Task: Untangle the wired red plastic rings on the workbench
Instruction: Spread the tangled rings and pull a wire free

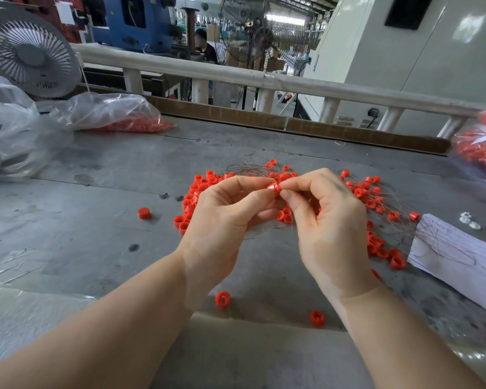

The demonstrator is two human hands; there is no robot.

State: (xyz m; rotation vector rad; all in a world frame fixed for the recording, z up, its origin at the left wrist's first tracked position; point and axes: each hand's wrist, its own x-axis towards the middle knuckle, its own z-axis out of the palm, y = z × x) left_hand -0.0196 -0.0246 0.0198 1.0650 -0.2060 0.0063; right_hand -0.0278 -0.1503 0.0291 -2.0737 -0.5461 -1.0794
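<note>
I have both hands raised just above the workbench [96, 169], meeting over one red ring [274, 187]. My left hand [225, 209] pinches it between thumb and forefinger, and my right hand [326, 217] closes on the same ring from the other side, fingertips touching it — held up like this, I judge, so the thin wire [253, 167] hangs free and I can see where it threads through.

Directly beneath and beyond the pinch lies the tangled heap of rings [197, 189], too many and too overlapped to count; it trails away to the right of the grip, strung on wire toward a lined sheet of paper [455, 254]. The wire strands fan out just behind the pinch; I cannot count them either.

Loose rings I can count: one lying left of the grip, apart from the heap [144, 213], and two nearer to me than the hands [222, 299] [316, 318] — three singles (set aside, I would guess, as already freed).

Two clear bags hold more red rings, one far left of the grip [118, 113] and one at the far right edge [483, 147]. A third, crumpled bag [6, 122] sits at the left; its contents are unclear.
</note>
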